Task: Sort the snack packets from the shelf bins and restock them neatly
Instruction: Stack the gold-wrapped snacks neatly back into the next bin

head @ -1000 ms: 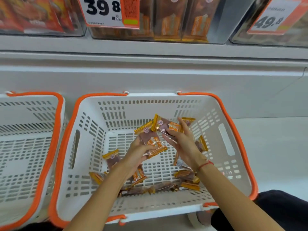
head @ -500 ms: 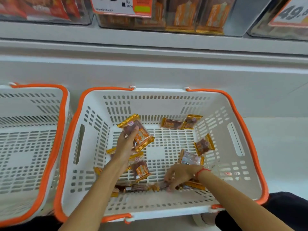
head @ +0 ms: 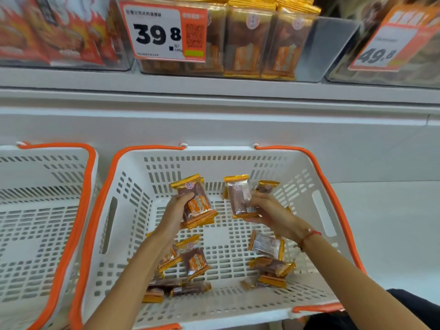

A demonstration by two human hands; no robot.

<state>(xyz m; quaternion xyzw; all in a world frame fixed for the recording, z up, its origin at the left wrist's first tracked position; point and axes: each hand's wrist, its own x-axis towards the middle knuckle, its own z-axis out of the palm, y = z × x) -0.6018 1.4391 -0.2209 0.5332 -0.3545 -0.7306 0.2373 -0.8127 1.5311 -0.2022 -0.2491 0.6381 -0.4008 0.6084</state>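
Left hand: my left hand [head: 176, 211] grips a small stack of gold-edged snack packets [head: 196, 203], fingers curled behind them, thumb on the front.
Right hand: my right hand [head: 270, 211] pinches a single packet [head: 239, 197], label side turned away; the two hands are held apart above the basket floor.
Basket: the white basket with the orange rim [head: 333, 194] has loose packets scattered along its near side — one cluster at lower left [head: 190, 260], another at lower right [head: 270, 257].
Shelf bin: the clear bin [head: 247, 44] behind the 39.8 price tag [head: 164, 32] already shows upright rows of the same packets.
Progress: I judge gathering well under way, restocking unfinished — roughly a dozen packets left to collect.
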